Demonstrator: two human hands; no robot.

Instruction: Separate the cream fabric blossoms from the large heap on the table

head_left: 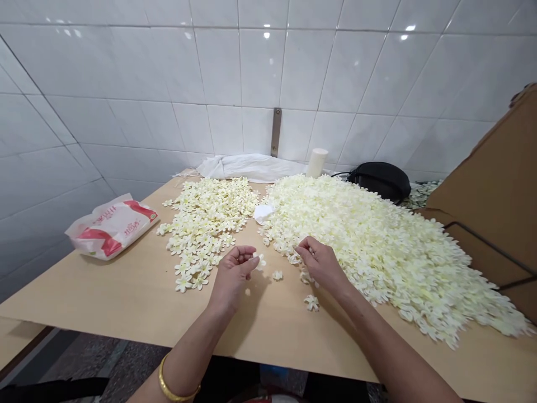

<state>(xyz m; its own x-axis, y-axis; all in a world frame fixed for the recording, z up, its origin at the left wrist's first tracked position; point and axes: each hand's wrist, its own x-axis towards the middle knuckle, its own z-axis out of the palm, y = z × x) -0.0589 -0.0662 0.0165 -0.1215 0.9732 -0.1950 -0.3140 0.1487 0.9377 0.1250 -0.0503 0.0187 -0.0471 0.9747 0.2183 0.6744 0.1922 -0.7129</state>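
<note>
My left hand (pixel 238 268) pinches a small white artificial-looking flower (pixel 260 261) between thumb and fingertips, above the tabletop. To its left lies a smaller pile of pale yellow-white flowers (pixel 210 215), spread out loosely. My right hand (pixel 319 262) has its thumb and fingers closed together at the near left edge of a large heap of flowers (pixel 369 235). What those fingertips hold, if anything, cannot be made out. Between the hands a single flower (pixel 277 275) rests on the table, and another loose flower (pixel 311 303) lies below my right hand.
The tan tabletop (pixel 126 296) carries a red-and-white tissue pack (pixel 113 226) at left. A white scrap (pixel 263 214) lies between the piles. Behind stand a white cylinder (pixel 317 162), a white cloth (pixel 247 167) and a black pouch (pixel 380 180). Cardboard (pixel 495 184) rises at right.
</note>
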